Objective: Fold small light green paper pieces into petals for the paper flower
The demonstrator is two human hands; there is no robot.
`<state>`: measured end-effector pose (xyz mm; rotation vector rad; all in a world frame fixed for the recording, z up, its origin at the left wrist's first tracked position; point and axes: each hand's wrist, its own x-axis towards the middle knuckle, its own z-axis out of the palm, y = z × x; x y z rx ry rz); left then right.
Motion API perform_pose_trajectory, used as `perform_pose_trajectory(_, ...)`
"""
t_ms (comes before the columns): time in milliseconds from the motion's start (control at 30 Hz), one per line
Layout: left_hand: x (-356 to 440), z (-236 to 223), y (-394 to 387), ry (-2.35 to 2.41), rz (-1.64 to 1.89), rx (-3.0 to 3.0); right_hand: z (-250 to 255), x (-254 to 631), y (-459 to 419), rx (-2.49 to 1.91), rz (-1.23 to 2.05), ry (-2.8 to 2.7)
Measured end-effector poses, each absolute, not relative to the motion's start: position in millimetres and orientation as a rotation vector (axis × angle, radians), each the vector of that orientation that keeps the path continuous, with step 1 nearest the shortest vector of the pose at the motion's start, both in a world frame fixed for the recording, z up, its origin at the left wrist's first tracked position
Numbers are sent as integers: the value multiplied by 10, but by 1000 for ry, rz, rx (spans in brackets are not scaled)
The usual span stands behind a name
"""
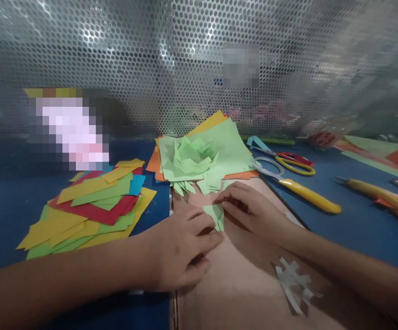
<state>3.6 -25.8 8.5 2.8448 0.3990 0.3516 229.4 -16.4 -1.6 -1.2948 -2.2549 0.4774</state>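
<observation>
A small piece of light green paper (218, 214) with a crease lies on the light brown board between my hands. My left hand (180, 247) has curled fingers, their tips holding the lower left part of the paper. From the other side, my right hand (250, 211) has thumb and forefinger brought together at the paper's upper right edge. Just beyond are several folded light green pieces (210, 183). Behind those, a folded green paper flower (195, 156) with pointed petals rests on light green sheets (235, 149).
Left is a loose pile of coloured paper strips (106, 192). To the right lie scissors (293, 162), a yellow-handled tool with a white ring (309, 195) and a yellow tool with a thin tip (374, 192). White paper scraps (297, 282) sit on the board (233, 293). Perforated metal (133, 59) stands behind.
</observation>
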Motion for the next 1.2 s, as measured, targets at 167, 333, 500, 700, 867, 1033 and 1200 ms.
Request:
perform_pose_trajectory(167,34,65,-271,428,332,2843,-30,2269,-197,-1313,535,-2246)
perform_pose_trajectory(333,37,45,-274,456,292,2844,-39,2218,-228,-1318,876,-2050)
perform_pose_trajectory(500,45,69,-284,474,280,2846,-57,2233,-225,-1418,848,-1990)
perform_pose_trajectory(700,52,75,-287,482,259,2874,-45,2248,-198,-1443,565,-2146)
perform_pose_trajectory(867,45,67,-288,502,259,2871,-28,2220,-181,-1374,501,-2206)
perform_pose_trajectory(1033,51,55,-291,465,347,2857,-37,2214,-180,-1296,609,-2166)
perform_pose_trajectory(1200,55,35,-290,448,415,2842,-2,2173,-227,-1317,704,-2102)
